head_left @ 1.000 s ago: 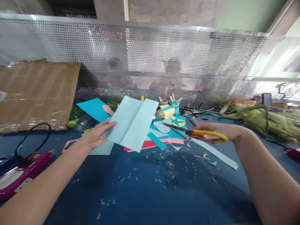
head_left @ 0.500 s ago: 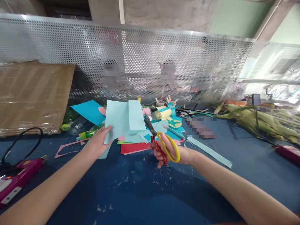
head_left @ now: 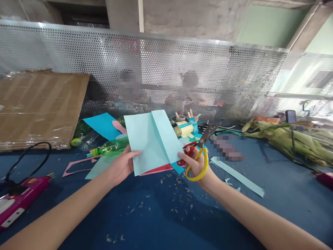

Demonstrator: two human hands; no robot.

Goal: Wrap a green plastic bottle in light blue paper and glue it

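My left hand (head_left: 122, 167) pinches the lower left edge of a pale blue sheet of paper (head_left: 144, 146), thumb in front. The sheet has a strip folded over along its right side. In my right hand (head_left: 196, 163) is a pair of scissors (head_left: 204, 151) with one yellow and one red handle; the blades stand apart and point up and to the right. My right fingertips touch the lower right corner of the folded strip. Behind and below the sheet lie red paper (head_left: 158, 169) and other coloured pieces, partly hidden.
Leftward are a green bottle (head_left: 109, 146), a bright blue sheet (head_left: 102, 126), cardboard (head_left: 41, 107) and a magenta power strip (head_left: 24, 199). A pale blue strip (head_left: 239, 177) and corn husks (head_left: 281, 137) lie to the right. A perforated metal screen (head_left: 166, 69) stands behind.
The pale blue sheet has come closer and tilted. My right hand has moved right, its fingers now at the sheet's corner, and the scissors have swung from pointing up-left to up-right.
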